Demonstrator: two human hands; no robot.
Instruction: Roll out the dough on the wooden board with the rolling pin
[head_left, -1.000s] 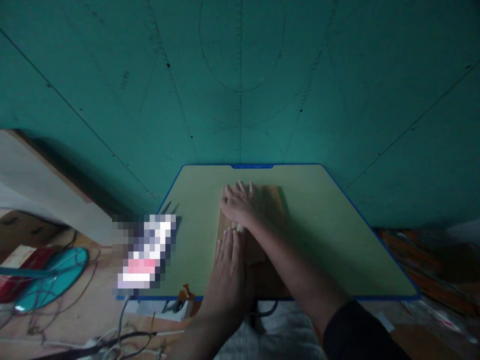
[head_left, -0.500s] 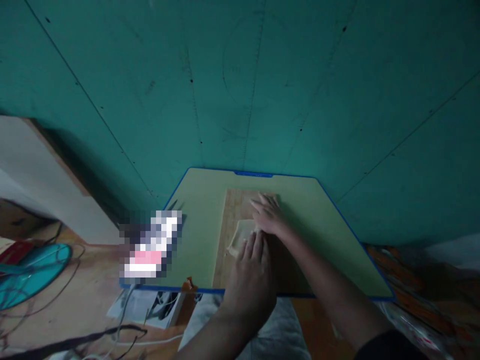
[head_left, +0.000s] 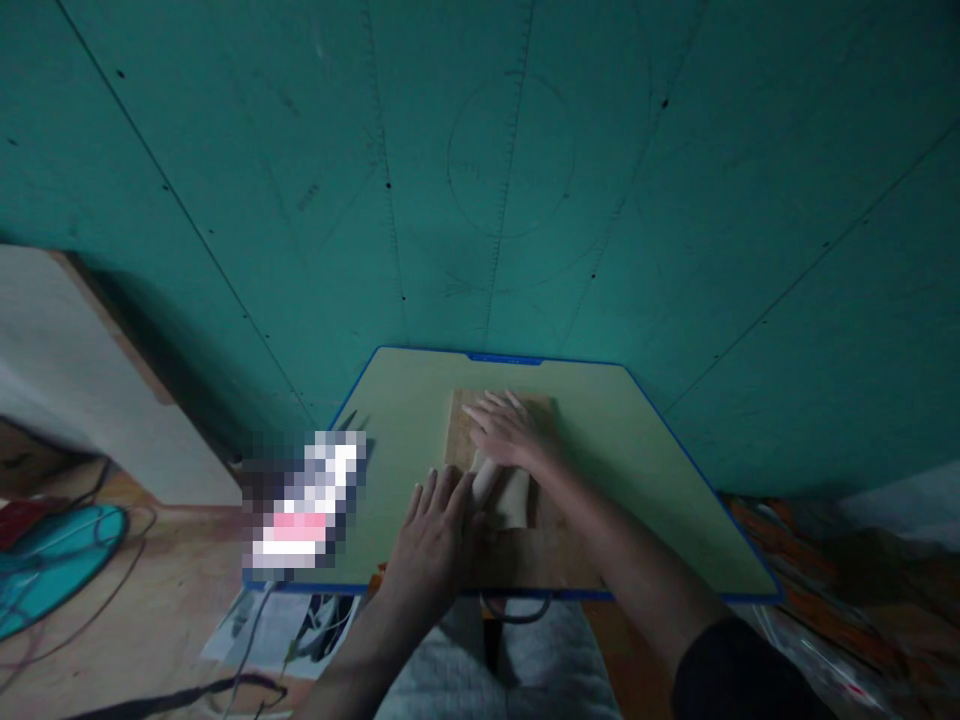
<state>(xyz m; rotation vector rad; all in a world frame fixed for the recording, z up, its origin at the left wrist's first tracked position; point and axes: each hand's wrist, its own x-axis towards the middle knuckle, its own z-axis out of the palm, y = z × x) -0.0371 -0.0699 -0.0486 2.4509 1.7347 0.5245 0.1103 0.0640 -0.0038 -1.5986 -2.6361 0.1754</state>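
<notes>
A pale, soft, dough-like sheet (head_left: 514, 500) lies on a wooden board (head_left: 517, 552); I cannot tell whether it is dough or clay. Its left side looks rolled or folded over into a thicker strip (head_left: 486, 482). My right hand (head_left: 506, 432) rests palm down across the far end of that strip, fingers stretched out to the left. At the near left end, my left hand (head_left: 435, 515) touches the strip along its thumb side, its fingers extended over the board's left edge. Part of the sheet is hidden under the right hand.
The board sits on a pale green, blue-edged tabletop (head_left: 645, 480). A blurred-out device (head_left: 304, 505) with a cable stands at the left of it. Behind rises a green wall (head_left: 480, 200). A white panel (head_left: 112, 380) leans at the left, and cables lie on the floor.
My left hand has moved left off the sheet's near part, and my right hand has shifted slightly left. The sheet's left side, flat before, now looks rolled or folded over.
</notes>
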